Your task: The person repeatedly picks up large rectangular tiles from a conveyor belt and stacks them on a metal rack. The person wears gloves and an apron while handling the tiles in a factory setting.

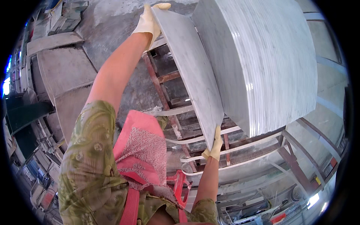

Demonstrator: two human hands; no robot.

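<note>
Between my hands is a long, thin grey-veined marble slab (195, 69), tilted on edge. At its far end, my left hand (148, 23) is closed around the corner in a cream glove. My right hand (214, 145), gloved the same way, grips the near end, with fingers along one face and thumb on the other side. Just to the right stands a thick stack of similar slabs (273, 67), packed face to face with their pale edges showing. The held slab leans at an angle to the stack's front face, and a narrow gap shows between them.
Below the slab is a rusty metal frame (155, 80) with pale curved strips (183, 111) across it. Stone pieces (67, 69) lie at the left. Metal bars (313, 131) stand at the right. A pink cloth (140, 146) hangs at my front, near a red plastic-looking object (181, 187).
</note>
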